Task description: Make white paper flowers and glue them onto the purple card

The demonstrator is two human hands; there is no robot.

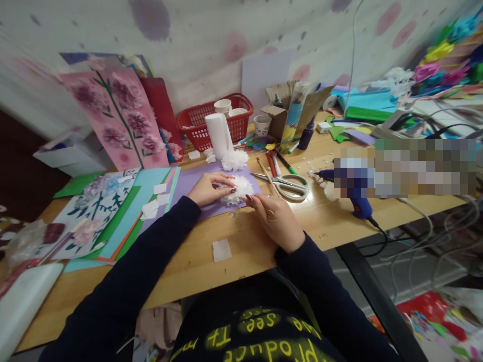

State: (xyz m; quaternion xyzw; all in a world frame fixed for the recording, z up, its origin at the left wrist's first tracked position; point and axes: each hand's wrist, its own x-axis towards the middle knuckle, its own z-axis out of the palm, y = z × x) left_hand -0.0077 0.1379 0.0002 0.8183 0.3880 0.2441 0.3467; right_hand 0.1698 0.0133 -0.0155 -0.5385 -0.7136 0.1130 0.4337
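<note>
Bits of craft stuff cover this wooden table [256, 264]. In the middle of the frame are two fluffy white flowers with crinkly petals, a far flower [235, 159] and a near flower [242, 186]. The left hand [211, 189] touches the near one; the right hand's [277, 216] fingertips meet its edge. I can't tell if either is pinching it. Upside-down yellow letters on the shirt [241, 317], bottom middle, say "produce".

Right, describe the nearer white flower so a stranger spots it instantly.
On the wooden table, find the purple sheet. The fluffy white flower lies there between the left hand and right hand. Its lookalike sits farther back, beside the white roll.
</note>
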